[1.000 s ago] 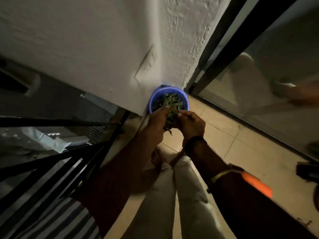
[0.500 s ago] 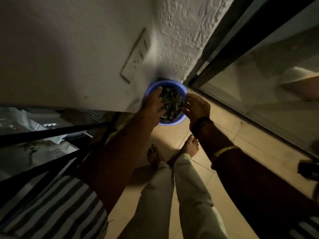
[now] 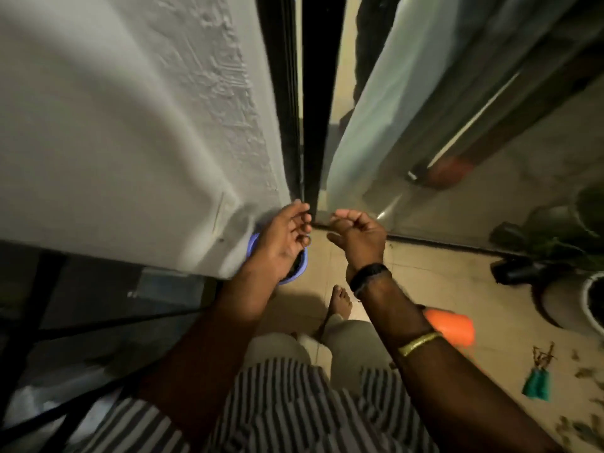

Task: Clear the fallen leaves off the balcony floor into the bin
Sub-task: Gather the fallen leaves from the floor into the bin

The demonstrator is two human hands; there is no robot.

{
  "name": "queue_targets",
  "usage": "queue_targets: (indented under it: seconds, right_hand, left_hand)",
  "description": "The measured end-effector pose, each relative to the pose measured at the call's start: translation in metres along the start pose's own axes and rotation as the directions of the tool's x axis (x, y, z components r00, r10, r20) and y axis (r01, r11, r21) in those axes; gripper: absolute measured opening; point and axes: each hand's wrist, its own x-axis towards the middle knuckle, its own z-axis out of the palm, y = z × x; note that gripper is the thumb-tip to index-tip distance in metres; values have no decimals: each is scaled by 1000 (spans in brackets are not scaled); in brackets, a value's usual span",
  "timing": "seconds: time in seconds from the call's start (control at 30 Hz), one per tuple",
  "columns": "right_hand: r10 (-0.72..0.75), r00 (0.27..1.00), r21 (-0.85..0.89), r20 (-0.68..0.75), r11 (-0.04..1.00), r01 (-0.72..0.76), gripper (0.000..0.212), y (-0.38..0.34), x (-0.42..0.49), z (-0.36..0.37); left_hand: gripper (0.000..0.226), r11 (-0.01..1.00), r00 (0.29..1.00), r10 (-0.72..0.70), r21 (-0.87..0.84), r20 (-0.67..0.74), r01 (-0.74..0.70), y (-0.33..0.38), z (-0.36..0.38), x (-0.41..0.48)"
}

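Seen from above in dim light, a person's two hands hang over a tiled balcony floor point(image 3: 434, 289). The left hand point(image 3: 282, 238), fingers loosely curled and holding nothing, hovers over a blue bin point(image 3: 295, 276) standing at the foot of a white wall point(image 3: 130, 125). The right hand point(image 3: 358, 235), also loosely curled, seems empty, though blur makes this uncertain. Fallen leaves point(image 3: 578, 429) lie scattered at lower right.
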Motion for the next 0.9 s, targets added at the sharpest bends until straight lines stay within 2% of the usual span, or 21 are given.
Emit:
queue_targets:
  seconds: [0.07, 0.17, 0.4, 0.5, 0.6, 0.73, 0.9]
  right_hand:
    - [-72, 997, 19, -34, 997, 73, 21, -17, -28, -19]
    - [-137, 978, 127, -157, 979, 158, 23, -36, -65, -48]
    - [-148, 888, 286, -435, 912, 293, 19, -36, -159, -112]
    - [-125, 829, 342, -545, 869, 356, 17, -31, -193, -144]
    - [-99, 754, 362, -649, 832, 420, 16, -22, -229, -180]
    - [-55, 643, 353, -764, 798, 488, 17, -3, -271, -238]
    - [19, 530, 377, -848, 725, 577, 17, 19, -323, -317]
  left_hand:
    - [17, 999, 996, 1, 37, 89, -4, 1, 14, -23]
    - [15, 993, 983, -16, 117, 185, -6, 2, 35, -50]
    - [11, 903, 902, -98, 418, 420, -97, -37, 77, -119]
    - [14, 859, 851, -182, 501, 492, -106, -68, 97, -146]
    - [13, 801, 756, -308, 586, 578, -122, -108, 119, -172]
    - [13, 705, 642, -464, 693, 611, -150, -174, 149, -210]
    - [14, 623, 583, -571, 768, 578, -151, -265, 190, -266]
